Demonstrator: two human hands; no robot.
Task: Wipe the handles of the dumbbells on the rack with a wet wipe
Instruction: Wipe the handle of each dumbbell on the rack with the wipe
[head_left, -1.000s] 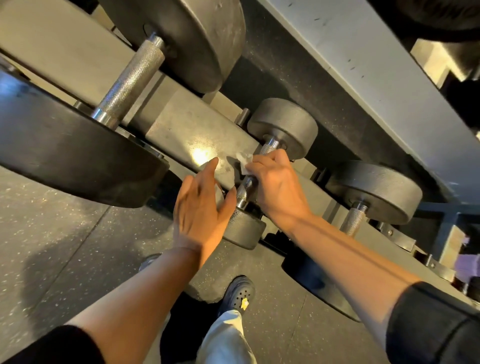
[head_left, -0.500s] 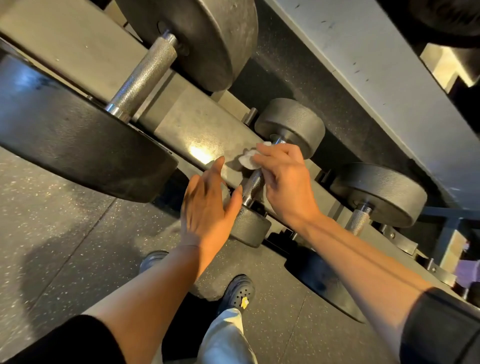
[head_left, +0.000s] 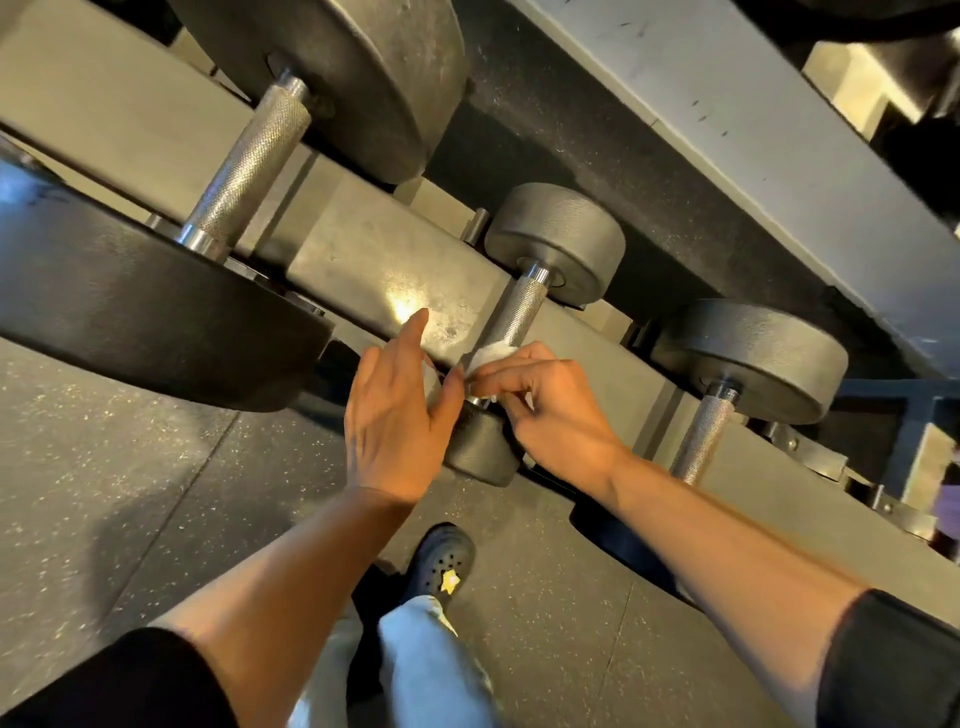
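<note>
Head view — dumbbell handle (head_left: 517, 312) slanting up-right

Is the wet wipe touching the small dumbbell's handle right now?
Touching. The head view shows the right hand pinching the wet wipe against the near end of the small dumbbell's handle, with no gap between them.

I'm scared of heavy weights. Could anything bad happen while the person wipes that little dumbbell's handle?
Maybe. The right hand pinches the wet wipe low on the handle, close to the small dumbbell's near head; if the dumbbell rolls, fingers could get pinched. The left hand rests open beside that head, just under the big dumbbell's plate, so it could bump it. A shoe stands below the rack's edge, where a dislodged dumbbell could land.
</note>
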